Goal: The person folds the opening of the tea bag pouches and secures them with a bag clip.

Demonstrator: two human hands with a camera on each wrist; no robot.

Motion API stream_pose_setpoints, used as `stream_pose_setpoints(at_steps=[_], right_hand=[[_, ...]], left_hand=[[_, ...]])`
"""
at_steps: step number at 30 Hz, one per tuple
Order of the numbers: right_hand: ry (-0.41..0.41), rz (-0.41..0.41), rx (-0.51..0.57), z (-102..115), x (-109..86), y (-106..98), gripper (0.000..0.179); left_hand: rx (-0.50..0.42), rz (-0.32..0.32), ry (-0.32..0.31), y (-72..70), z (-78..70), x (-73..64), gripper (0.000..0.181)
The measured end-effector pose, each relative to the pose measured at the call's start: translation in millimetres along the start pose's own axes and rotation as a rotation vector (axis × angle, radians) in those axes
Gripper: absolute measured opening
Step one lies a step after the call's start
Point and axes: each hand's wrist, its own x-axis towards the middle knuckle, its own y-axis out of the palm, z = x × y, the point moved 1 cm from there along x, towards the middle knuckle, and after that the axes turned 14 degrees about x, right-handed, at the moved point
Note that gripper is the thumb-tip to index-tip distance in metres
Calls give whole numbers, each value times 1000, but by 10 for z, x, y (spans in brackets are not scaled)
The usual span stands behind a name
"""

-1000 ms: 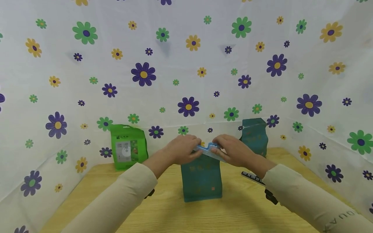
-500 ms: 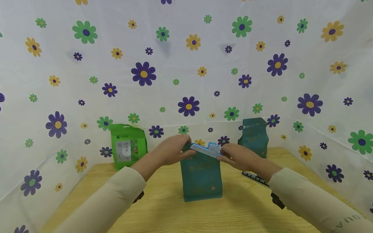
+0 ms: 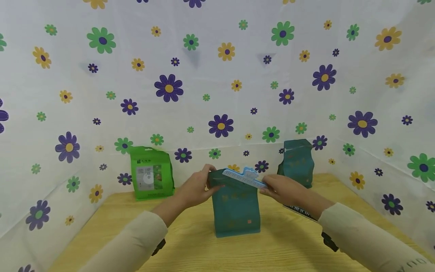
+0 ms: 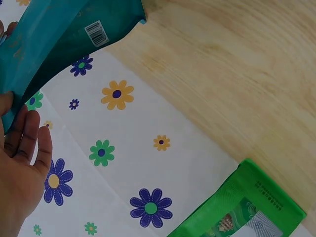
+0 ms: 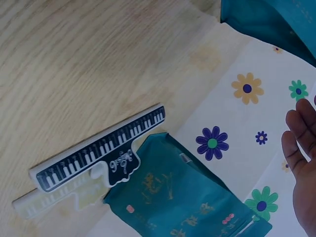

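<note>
Down and left goes the left hand (image 3: 196,187), clear of the blue clip's (image 3: 242,176) end — now it pinches the bag's (image 3: 236,211) top corner, thumb in front. The right hand (image 3: 283,187) grips the clip's lower end, slanting across the bag's top. The bag stands between both hands; a green bag (image 3: 151,174) sits beyond the left hand.

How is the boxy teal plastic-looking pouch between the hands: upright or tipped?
Upright: the pouch rests base-down on the yellow wooden table, top uppermost.
</note>
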Motion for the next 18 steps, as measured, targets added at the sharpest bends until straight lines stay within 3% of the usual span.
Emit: stream_pose_setpoints(at_steps=[10, 18], right_hand=[[28, -16, -22, -213, -172, -24, 13], [109, 4, -103, -528, -441, -84, 14]], left_hand=[[-9, 36, 0, 137, 17, -127, 28], [-13, 44, -5, 258, 41, -193, 19]])
